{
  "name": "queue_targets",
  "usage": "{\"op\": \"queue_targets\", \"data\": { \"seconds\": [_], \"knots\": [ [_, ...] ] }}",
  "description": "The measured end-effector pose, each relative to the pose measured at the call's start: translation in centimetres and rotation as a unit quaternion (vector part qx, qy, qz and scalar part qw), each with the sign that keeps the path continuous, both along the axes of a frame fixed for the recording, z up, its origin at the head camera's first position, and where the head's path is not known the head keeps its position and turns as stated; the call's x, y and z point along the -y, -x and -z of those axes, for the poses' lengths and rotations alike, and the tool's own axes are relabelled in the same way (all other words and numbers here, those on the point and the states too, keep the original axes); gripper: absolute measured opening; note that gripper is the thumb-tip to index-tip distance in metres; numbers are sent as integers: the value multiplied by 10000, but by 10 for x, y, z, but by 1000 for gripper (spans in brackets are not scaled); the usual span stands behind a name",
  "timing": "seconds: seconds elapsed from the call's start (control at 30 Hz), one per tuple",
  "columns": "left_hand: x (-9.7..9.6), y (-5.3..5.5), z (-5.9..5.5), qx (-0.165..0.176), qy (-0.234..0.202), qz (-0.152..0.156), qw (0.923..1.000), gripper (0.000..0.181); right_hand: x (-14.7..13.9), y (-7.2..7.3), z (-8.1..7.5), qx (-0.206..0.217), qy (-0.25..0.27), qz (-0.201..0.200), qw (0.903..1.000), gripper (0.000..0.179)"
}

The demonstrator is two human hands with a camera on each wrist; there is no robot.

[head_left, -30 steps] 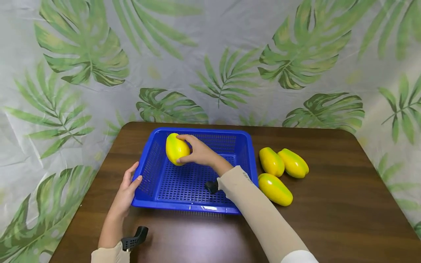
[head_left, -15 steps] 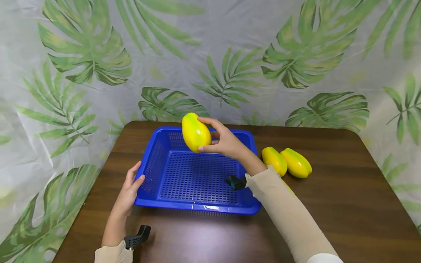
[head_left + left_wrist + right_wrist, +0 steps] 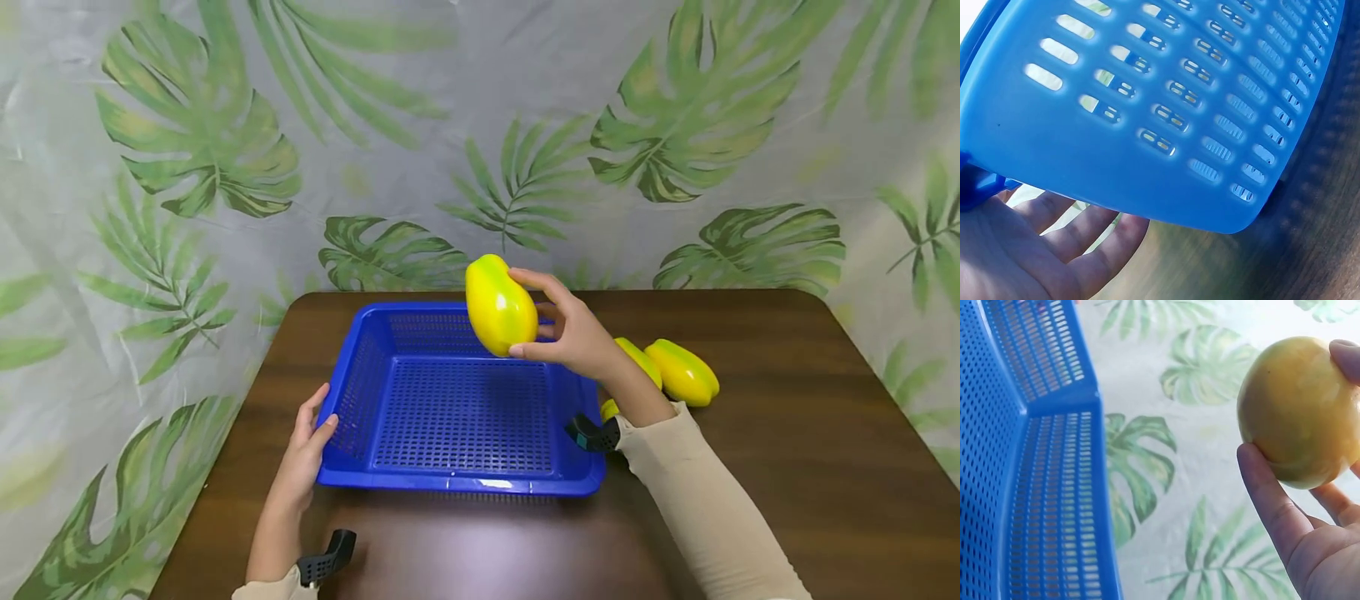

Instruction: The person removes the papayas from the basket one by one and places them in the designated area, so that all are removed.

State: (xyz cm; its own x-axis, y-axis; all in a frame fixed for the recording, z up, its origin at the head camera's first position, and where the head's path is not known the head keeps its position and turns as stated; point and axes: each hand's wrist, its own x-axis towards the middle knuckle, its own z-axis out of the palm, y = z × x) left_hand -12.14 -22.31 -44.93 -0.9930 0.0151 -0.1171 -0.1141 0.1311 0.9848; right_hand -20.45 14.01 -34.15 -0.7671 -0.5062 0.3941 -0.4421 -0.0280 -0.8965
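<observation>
A yellow mango (image 3: 498, 308) with a greenish flank is held up over the back right part of a blue plastic basket (image 3: 457, 483). My right hand (image 3: 573, 337) grips it from the right, thumb low and fingers high. The right wrist view shows the mango (image 3: 1300, 412) between fingertips, beside the slotted basket wall (image 3: 1063, 506). At the basket's left side my left hand (image 3: 300, 454) holds the rim, its thumb on top. In the left wrist view, fingers of this hand (image 3: 1022, 256) reach under the rim outside the wall (image 3: 1066, 144).
Right of the basket, more mangoes lie on the brown wooden table (image 3: 780, 467): one in full view (image 3: 682, 372), others partly behind my right forearm. A leaf-printed curtain (image 3: 525, 75) hangs behind the table. Each wrist wears a black camera mount (image 3: 326, 558).
My right hand has lifted the mango from inside the basket and moved it up and to the right. My left hand keeps its hold on the basket rim.
</observation>
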Motion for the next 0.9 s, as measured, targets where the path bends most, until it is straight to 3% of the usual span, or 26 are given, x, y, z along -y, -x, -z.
{"op": "queue_targets", "data": {
  "seconds": [0.2, 0.47, 0.9],
  "knots": [
    [3, -10, 0, -13, 116, -54, 9999, 55, -19, -15, 0, 108, 242, 141, 9996, 81],
    [-1, -4, -1, -44, 69, 55, 10000, 56, -53, -26, 8, -153, 650, 341, 9972, 80],
    [-2, -4, -3, -56, 35, 66, 10000, 55, -101, -53, 22, 106, 963, 825, 9919, 81]
  ]
}}
